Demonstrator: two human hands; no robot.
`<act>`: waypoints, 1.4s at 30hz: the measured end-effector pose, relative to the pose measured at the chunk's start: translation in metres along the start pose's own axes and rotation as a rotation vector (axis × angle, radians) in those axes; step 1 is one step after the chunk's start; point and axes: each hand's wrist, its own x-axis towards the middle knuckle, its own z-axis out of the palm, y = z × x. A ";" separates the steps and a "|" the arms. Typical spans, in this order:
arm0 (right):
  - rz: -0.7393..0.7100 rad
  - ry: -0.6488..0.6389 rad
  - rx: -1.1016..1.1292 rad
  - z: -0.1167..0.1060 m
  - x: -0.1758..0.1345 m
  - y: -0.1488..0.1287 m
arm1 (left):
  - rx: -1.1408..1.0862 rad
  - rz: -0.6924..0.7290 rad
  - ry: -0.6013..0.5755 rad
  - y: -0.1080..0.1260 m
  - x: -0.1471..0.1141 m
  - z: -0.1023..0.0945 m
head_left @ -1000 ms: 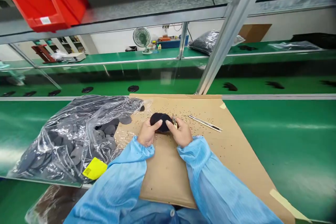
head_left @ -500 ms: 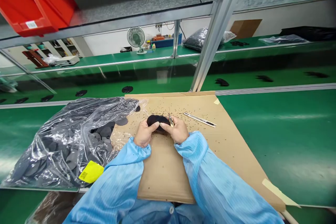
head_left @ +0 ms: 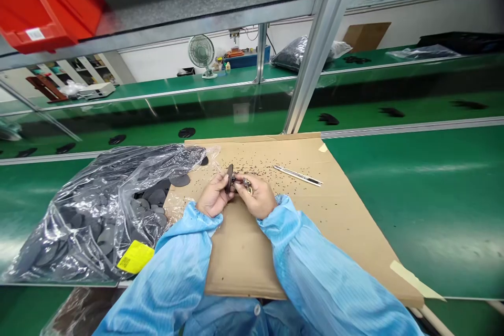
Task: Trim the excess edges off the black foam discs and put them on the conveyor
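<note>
My left hand is closed on a dark round pad, now turned nearly edge-on to me. Close beside it, the fingers of my right hand wrap around a small shiny metal tool, whose exact kind is too small to make out. The right fingertips are at the pad's right face; whether they touch it I cannot tell. Beneath both hands lies a cardboard sheet, sprinkled with many tiny black bits. A slim utility knife rests on the cardboard right of my hands.
To the left, a clear plastic bag full of dark round pads bears a yellow label. One loose pad lies at its mouth. A metal post rises behind the cardboard. Dark pads lie along the green conveyor belt.
The dark pad has turned from facing me to nearly edge-on in my left hand. My right hand has come off its front and moved slightly left and lower. The view has shifted slightly.
</note>
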 end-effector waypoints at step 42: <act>0.248 0.408 0.031 0.005 0.002 0.018 | 1.598 0.780 0.354 0.092 0.140 0.038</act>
